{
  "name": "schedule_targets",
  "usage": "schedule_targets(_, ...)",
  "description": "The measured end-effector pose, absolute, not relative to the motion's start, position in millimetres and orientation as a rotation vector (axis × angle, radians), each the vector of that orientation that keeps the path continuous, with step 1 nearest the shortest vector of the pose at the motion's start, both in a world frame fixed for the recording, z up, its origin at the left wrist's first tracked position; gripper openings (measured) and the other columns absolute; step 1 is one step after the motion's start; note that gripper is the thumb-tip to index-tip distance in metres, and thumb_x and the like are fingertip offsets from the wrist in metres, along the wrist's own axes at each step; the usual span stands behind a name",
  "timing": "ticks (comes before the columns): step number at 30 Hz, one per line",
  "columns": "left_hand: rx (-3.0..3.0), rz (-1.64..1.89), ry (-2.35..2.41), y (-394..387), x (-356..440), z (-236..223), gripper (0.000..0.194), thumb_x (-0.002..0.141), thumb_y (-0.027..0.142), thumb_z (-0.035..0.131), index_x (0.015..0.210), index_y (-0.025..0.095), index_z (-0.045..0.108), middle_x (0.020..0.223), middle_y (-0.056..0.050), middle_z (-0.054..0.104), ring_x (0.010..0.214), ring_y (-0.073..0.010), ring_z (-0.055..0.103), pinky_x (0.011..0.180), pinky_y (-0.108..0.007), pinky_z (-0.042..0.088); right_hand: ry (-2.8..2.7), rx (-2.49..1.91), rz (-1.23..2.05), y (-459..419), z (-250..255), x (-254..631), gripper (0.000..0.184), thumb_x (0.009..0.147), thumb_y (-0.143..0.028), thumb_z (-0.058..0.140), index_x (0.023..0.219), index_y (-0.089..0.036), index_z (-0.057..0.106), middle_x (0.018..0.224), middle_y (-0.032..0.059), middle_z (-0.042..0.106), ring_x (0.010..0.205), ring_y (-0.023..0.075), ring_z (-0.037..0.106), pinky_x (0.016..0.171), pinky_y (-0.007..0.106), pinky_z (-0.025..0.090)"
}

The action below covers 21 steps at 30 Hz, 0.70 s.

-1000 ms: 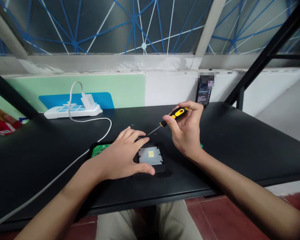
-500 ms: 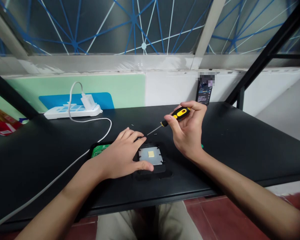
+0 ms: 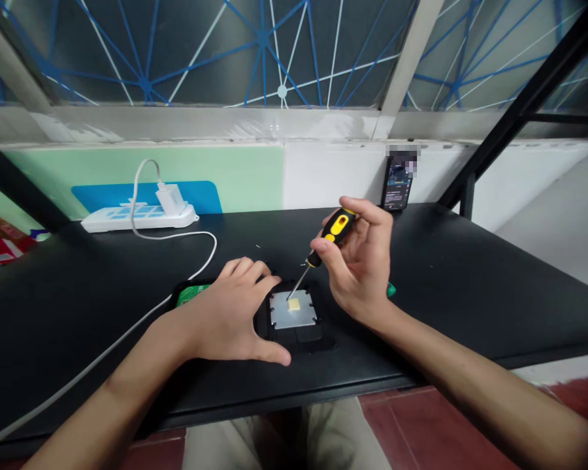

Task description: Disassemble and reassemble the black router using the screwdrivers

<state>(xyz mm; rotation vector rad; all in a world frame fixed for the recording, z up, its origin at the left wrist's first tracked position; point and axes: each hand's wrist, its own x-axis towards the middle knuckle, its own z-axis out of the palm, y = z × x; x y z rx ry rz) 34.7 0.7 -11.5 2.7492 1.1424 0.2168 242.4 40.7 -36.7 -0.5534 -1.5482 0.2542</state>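
My right hand (image 3: pixel 360 261) grips a black and yellow screwdriver (image 3: pixel 337 226) by its handle. The shaft slants down to the left, its tip over a silver metal plate (image 3: pixel 296 318) beside a small pale yellow pad (image 3: pixel 294 304); whether it touches cannot be told. The plate sits in a black housing (image 3: pixel 301 334), with dark notches along its sides. My left hand (image 3: pixel 230 307) lies over the left part of the housing, thumb and fingers spread around the plate's left side. Part of a green circuit board (image 3: pixel 190 294) shows behind that hand; the rest is hidden.
A white power strip (image 3: pixel 122 220) with a plugged-in charger (image 3: pixel 170 199) stands at the back left, its white cable (image 3: pixel 127 333) running across the black table. A phone (image 3: pixel 398 186) leans on the wall. A green object (image 3: pixel 391 289) shows beside my right wrist. A red packet (image 3: pixel 4 241) lies far left.
The screwdriver tip has come from near my left fingertips down to the plate, and the tool stands steeper. My left thumb has moved off the plate's lower edge, the hand opening wider.
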Motion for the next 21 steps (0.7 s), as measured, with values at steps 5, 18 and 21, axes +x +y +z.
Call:
schedule_targets(5, 2.755, 0.179, 1.14, 0.9, 37.6, -13.1, 0.08, 0.069, 0.073, 0.074, 0.124, 0.017, 0.059, 0.115, -0.012, 0.056, 0.109, -0.0354, 0.051, 0.102, -0.052, 0.039, -1.602, -0.594, 0.216, 47.5, -26.6, 212.4, 0.048, 0.093, -0.046, 0.062, 0.136, -0.038, 0.045, 0.122, 0.0067, 0.054, 0.099, 0.023, 0.062, 0.079, 0.043, 0.064)
schedule_targets(18, 2.73, 0.227, 1.122, 2.1, 35.4, -17.3, 0.092, 0.069, 0.083, 0.066, 0.136, 0.021, 0.053, 0.132, -0.015, 0.053, 0.125, -0.0419, 0.044, 0.109, -0.058, 0.033, -1.644, -0.591, 0.187, 35.1, -32.8, 213.4, 0.053, 0.09, -0.044, 0.067, 0.138, -0.042, 0.044, 0.127, 0.0059, 0.052, 0.101, 0.0246, 0.063, 0.08, 0.047, 0.064)
schedule_targets(21, 2.732, 0.257, 1.109, 2.5, 35.6, -18.4, 0.09, 0.07, 0.082, 0.066, 0.137, 0.023, 0.053, 0.131, -0.014, 0.054, 0.125, -0.0415, 0.044, 0.109, -0.058, 0.032, -1.648, -0.554, 0.188, 37.1, -34.5, 212.8, 0.051, 0.091, -0.042, 0.067, 0.137, -0.042, 0.045, 0.126, 0.0053, 0.052, 0.096, 0.0225, 0.062, 0.078, 0.045, 0.063)
